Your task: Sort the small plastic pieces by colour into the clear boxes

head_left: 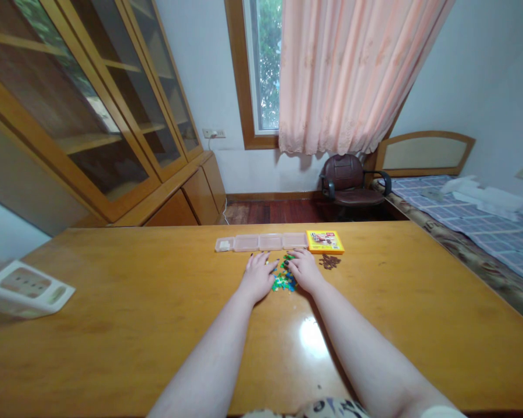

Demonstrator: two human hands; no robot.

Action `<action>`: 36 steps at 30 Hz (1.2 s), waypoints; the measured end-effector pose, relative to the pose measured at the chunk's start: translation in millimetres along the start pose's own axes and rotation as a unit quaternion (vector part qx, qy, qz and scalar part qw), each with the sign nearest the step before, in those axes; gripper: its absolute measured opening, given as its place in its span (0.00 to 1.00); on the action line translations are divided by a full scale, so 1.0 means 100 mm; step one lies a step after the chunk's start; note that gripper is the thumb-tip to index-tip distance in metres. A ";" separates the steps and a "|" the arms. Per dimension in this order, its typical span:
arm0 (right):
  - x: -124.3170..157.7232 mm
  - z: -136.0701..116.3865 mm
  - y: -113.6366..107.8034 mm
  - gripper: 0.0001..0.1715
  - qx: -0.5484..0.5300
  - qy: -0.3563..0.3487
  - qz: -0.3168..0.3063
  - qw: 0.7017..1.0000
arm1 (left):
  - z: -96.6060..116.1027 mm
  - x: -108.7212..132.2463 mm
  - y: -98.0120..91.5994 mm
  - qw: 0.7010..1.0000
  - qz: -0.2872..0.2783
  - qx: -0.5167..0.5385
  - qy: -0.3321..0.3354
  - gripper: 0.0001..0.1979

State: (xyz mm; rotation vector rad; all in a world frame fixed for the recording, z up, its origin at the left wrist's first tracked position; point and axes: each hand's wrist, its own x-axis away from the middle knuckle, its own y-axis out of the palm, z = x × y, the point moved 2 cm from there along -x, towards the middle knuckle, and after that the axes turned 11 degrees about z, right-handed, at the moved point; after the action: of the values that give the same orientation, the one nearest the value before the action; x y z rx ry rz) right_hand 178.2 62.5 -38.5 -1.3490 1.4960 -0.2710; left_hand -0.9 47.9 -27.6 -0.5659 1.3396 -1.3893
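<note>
Between my two hands lies a loose pile of small green, blue, white and yellow pieces [283,283] on the wooden table. My left hand [258,277] rests at the pile's left edge, palm down with fingers spread. On the other side my right hand [305,270] lies over the pile's upper right part, its fingers apart and covering some pieces. To the right of that hand is a separate heap of small brown pieces [330,262]. Just beyond the hands stands a row of clear plastic trays [270,242], with a yellow box [325,242] at its right end.
A white plastic holder [30,288] stands at the table's left side. Past the far edge of the wooden table [126,325] are a brown armchair [351,180] and a glass-door cabinet [108,116]. A bed [475,215] runs along the right.
</note>
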 end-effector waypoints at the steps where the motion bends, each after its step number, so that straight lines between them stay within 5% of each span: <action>1: 0.00 0.00 0.00 0.19 0.000 0.000 0.000 1.000 | 0.00 0.00 0.00 1.000 -0.009 -0.004 -0.001 0.23; 12: -0.01 -0.04 -0.04 0.20 0.022 0.030 -0.015 0.999 | -0.01 0.01 -0.11 0.999 0.039 -0.018 0.021 0.13; 20: 0.04 -0.14 0.02 0.21 0.045 -0.001 -0.124 0.991 | -0.04 -0.01 -0.17 0.995 0.094 -0.038 -0.021 0.13; 28: 0.01 -0.10 -0.02 0.17 0.031 0.027 -0.038 0.998 | -0.06 -0.01 -0.18 0.994 0.093 -0.058 -0.029 0.12; 36: 0.01 -0.08 -0.01 0.17 -0.001 0.007 -0.020 1.000 | -0.09 -0.01 -0.12 0.998 0.043 -0.043 -0.031 0.10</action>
State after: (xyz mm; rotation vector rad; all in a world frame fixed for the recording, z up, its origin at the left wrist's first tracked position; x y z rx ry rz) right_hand 172.4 57.7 -34.5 -1.3822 1.4838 -0.3046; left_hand -13.1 50.3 -18.7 -0.5964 1.3618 -1.2392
